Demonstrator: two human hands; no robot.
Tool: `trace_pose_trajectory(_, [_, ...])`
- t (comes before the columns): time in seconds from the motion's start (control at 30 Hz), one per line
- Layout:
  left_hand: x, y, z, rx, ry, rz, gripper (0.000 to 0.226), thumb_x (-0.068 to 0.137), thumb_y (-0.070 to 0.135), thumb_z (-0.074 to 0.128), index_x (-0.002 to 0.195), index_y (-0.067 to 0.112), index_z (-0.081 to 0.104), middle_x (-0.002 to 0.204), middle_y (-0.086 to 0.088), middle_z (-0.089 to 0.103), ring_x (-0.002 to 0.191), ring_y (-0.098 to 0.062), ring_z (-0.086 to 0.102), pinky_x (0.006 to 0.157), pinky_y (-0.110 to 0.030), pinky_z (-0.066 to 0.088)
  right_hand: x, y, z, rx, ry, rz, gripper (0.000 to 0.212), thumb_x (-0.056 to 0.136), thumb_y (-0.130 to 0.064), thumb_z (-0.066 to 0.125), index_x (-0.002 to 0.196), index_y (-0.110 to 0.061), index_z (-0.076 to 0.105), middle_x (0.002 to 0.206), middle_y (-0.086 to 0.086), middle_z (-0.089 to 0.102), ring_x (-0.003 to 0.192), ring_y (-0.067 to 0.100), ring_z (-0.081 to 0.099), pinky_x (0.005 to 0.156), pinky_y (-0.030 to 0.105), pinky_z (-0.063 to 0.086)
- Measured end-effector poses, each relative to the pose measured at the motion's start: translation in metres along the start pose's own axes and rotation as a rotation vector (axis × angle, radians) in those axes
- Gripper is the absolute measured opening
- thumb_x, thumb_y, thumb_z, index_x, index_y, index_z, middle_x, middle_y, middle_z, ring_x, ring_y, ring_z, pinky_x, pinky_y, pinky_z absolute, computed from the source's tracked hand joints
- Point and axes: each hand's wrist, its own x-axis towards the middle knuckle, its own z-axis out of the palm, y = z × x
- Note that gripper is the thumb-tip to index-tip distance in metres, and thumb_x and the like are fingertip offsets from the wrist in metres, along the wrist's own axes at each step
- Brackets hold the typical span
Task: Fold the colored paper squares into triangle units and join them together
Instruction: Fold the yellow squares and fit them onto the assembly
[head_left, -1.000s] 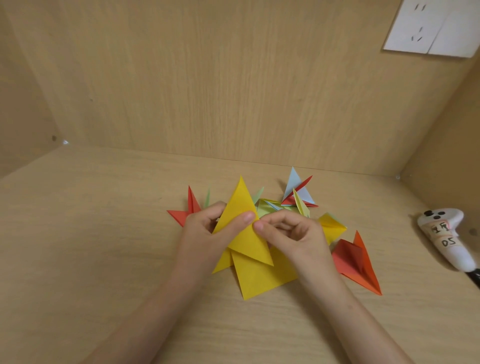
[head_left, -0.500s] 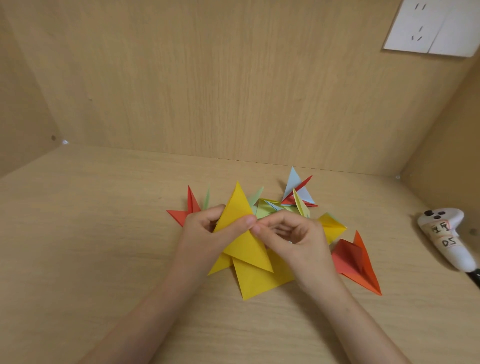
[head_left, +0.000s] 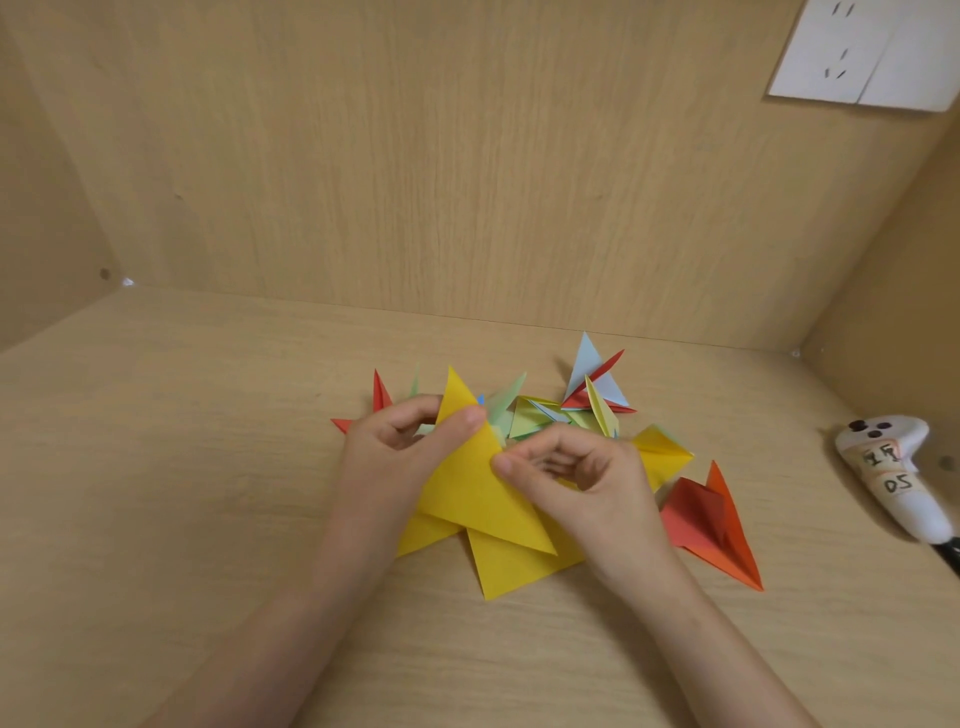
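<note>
Now, step in hand: joining, by my reading; both yellow pieces look fully folded; yellow triangle unit (head_left: 478, 493) is held over lower yellow unit (head_left: 511, 569), overlapping it, at lower centre of the frame
Progress: judged mid-task; several units are folded but lie loose, so most joins remain to be made
Left hand (head_left: 389, 457): clamped on the yellow triangle unit near its upper tip; thumb flat on the front face, fingers curled round behind; not spread
Right hand (head_left: 592, 483): fingers curled in tight; thumb tip on the right edge of the same unit; reads as a pinch on that edge; what the fingers catch behind is hidden
Lower piece: its point rests on the desk (head_left: 156, 493), aimed at the bottom of the frame; upper part covered by the held unit and the hands
Next move, judged: 1 corner must slide into a pocket of the other unit; calls for a steady left grip while the right opens the flap; thin paper, so a light pinch, or the crease may buckle
Pile of folded units (head_left: 530, 421): green, pale blue, red; just above the hands at centre frame; no hand on it
Orange-red unit (head_left: 711, 525): right of the right hand, apart from it, on the desk
Other: white controller (head_left: 893, 467) at right edge; wall socket (head_left: 872, 52) upper right
</note>
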Motion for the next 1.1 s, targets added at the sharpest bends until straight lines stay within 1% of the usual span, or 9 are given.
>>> trace_pose_trajectory(0.3, [0.003,0.001,-0.005,-0.093,0.099,-0.018,0.011,0.077,0.017,0.07,0.067,0.019,0.072,0.053,0.013,0.057,0.05,-0.001,0.049,0.048,-0.014,0.04,-0.001,0.002,0.0,0.036,-0.073,0.04,0.013,0.078,-0.008,0.074,0.07,-0.018,0.072,0.07,0.003,0.069,0.068,0.012,0.058,0.065,0.022,0.047])
trace_pose_trajectory(0.5, [0.01,-0.001,-0.014,-0.169,0.167,-0.022,0.009,0.076,0.029,0.07,0.072,0.022,0.071,0.07,0.001,0.055,0.063,-0.012,0.04,0.054,-0.028,0.033,-0.001,0.004,-0.001,0.035,-0.052,0.058,0.012,0.077,-0.008,0.074,0.068,-0.016,0.072,0.068,0.005,0.069,0.067,0.013,0.058,0.063,0.021,0.047])
trace_pose_trajectory(0.6, [0.006,-0.001,-0.01,-0.061,0.078,0.046,0.015,0.073,0.033,0.066,0.08,0.021,0.072,0.072,0.007,0.066,0.06,-0.005,0.052,0.053,-0.018,0.039,0.002,0.001,-0.002,0.122,0.064,0.065,0.004,0.072,-0.013,0.073,0.07,-0.011,0.071,0.068,0.002,0.071,0.064,0.01,0.061,0.061,0.017,0.048])
trace_pose_trajectory(0.67, [0.004,0.001,-0.005,-0.006,-0.026,0.064,0.023,0.072,0.031,0.065,0.09,0.019,0.07,0.077,0.011,0.072,0.065,0.001,0.061,0.054,-0.011,0.044,0.003,0.001,-0.003,0.165,0.123,0.066,0.005,0.075,-0.005,0.071,0.072,-0.003,0.068,0.064,-0.002,0.069,0.059,0.005,0.059,0.057,0.013,0.046])
trace_pose_trajectory(0.73, [0.004,-0.001,-0.002,0.039,-0.094,0.045,0.027,0.066,0.026,0.069,0.093,0.022,0.068,0.081,0.012,0.074,0.073,0.0,0.066,0.06,-0.013,0.05,0.003,0.0,-0.004,0.189,0.147,0.074,0.006,0.077,0.001,0.069,0.073,-0.002,0.067,0.062,-0.004,0.068,0.057,0.003,0.059,0.055,0.012,0.045])
trace_pose_trajectory(0.83, [0.003,-0.001,-0.001,0.095,-0.11,0.004,0.018,0.075,0.006,0.07,0.086,0.019,0.068,0.07,0.008,0.073,0.057,-0.003,0.064,0.044,-0.018,0.05,0.003,0.0,-0.004,0.185,0.144,0.077,0.004,0.077,-0.001,0.069,0.074,-0.002,0.067,0.062,-0.003,0.068,0.057,0.003,0.06,0.054,0.013,0.046])
trace_pose_trajectory(0.97, [0.003,0.0,-0.004,0.099,-0.069,0.043,0.016,0.078,0.001,0.068,0.083,0.015,0.068,0.066,0.008,0.072,0.041,-0.003,0.055,0.037,-0.016,0.043,0.002,-0.002,-0.005,0.138,0.098,0.006,0.009,0.084,-0.007,0.061,0.091,-0.004,0.066,0.063,0.004,0.064,0.054,0.007,0.057,0.051,0.018,0.046])
trace_pose_trajectory(1.03, [0.004,0.001,-0.004,0.079,-0.063,0.042,0.015,0.078,0.001,0.068,0.083,0.015,0.068,0.066,0.007,0.072,0.041,-0.002,0.055,0.038,-0.015,0.042,0.001,-0.001,-0.008,0.071,0.068,-0.056,0.015,0.089,0.0,0.056,0.098,-0.009,0.065,0.073,0.011,0.065,0.062,0.01,0.06,0.054,0.021,0.048])
trace_pose_trajectory(1.1, [0.004,0.001,-0.003,0.07,-0.078,0.036,0.016,0.079,0.001,0.067,0.083,0.016,0.068,0.065,0.007,0.072,0.041,-0.002,0.055,0.038,-0.015,0.042,0.003,0.001,-0.012,-0.073,0.017,-0.123,0.023,0.089,0.004,0.057,0.096,-0.015,0.069,0.087,0.005,0.067,0.075,0.009,0.063,0.063,0.02,0.048])
